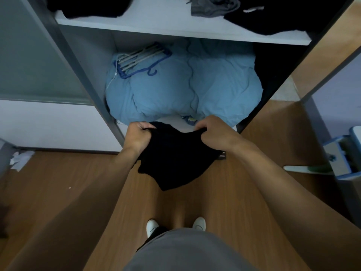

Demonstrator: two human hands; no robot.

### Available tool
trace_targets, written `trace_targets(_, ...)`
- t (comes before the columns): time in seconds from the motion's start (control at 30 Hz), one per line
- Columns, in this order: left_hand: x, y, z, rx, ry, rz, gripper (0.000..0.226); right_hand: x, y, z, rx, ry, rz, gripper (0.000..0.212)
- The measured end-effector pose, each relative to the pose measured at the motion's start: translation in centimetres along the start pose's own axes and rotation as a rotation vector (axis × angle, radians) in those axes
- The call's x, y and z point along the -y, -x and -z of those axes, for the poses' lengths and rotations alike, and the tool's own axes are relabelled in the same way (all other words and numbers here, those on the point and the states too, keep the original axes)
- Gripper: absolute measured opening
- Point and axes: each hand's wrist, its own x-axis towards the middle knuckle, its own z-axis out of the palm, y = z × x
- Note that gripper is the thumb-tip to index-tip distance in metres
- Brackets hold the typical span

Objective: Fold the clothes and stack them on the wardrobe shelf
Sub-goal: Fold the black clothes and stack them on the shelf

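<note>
Both hands hold a limp black cloth garment [173,155] in the air just in front of the white wardrobe shelf [175,26]. The left hand [137,136] and right hand [213,132] each curl their fingers round its top edge. That edge runs left to right, parallel to the shelf, and the garment's long axis hangs down from it to a point aimed at the wooden floor [244,192].

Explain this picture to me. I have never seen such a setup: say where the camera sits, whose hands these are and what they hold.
No machine here: one camera worn on a person's head looks down at their own arms and white shoes on the wooden floor. The left hand and right hand each grip the top edge of a black garment, which hangs between them before an open wardrobe. In the lower compartment lies a light blue duvet with a bundle of hangers on it. On the white shelf above lie dark clothes and a grey garment.
</note>
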Motion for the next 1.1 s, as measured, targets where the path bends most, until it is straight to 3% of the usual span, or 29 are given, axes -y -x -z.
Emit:
trace_targets(0.13,-0.2,0.4,0.4,0.031,-0.008,-0.028,0.050,0.0,0.3,-2.0,0.002,-0.132,0.035,0.021)
trace_targets(0.2,-0.4,0.5,0.4,0.049,-0.026,-0.053,0.052,0.0,0.5,-2.6,0.072,-0.073,0.044,0.016)
trace_targets(0.27,-0.4,0.5,0.3,0.085,-0.046,-0.089,0.050,-0.1,0.6,-2.8,0.084,0.028,0.038,0.027)
trace_targets(0.4,0.3,1.0,0.1,0.209,-0.095,-0.158,0.037,-0.3,0.5,-1.9,-0.009,0.015,0.071,0.029)
trace_targets(0.53,1.9,1.7,-0.1,0.364,-0.134,-0.245,0.050,0.2,0.8,-1.7,-0.104,-0.017,0.119,0.037)
trace_targets(0.6,3.3,2.1,-0.6,0.398,-0.127,-0.210,0.053,0.6,0.9,-1.9,-0.116,-0.025,0.126,0.039)
trace_targets(0.7,5.3,2.5,-1.7,0.436,-0.109,-0.122,0.038,0.9,1.0,-1.9,-0.124,-0.043,0.147,0.035)
trace_targets(0.83,6.9,3.2,-2.8,0.473,-0.141,-0.039,0.045,1.0,0.9,-1.5,-0.129,-0.120,0.174,0.028)
trace_targets(0.93,8.0,2.7,-2.7,0.462,-0.229,0.028,0.042,0.9,1.0,-0.8,-0.105,-0.137,0.180,0.036)
trace_targets(1.0,8.6,2.1,-2.0,0.440,-0.321,0.151,0.033,0.5,1.1,-0.6,-0.053,-0.100,0.162,0.017)
trace_targets(1.1,9.2,1.5,-0.7,0.281,-0.328,0.243,0.033,-0.3,1.2,-0.2,0.014,-0.028,0.150,0.017)
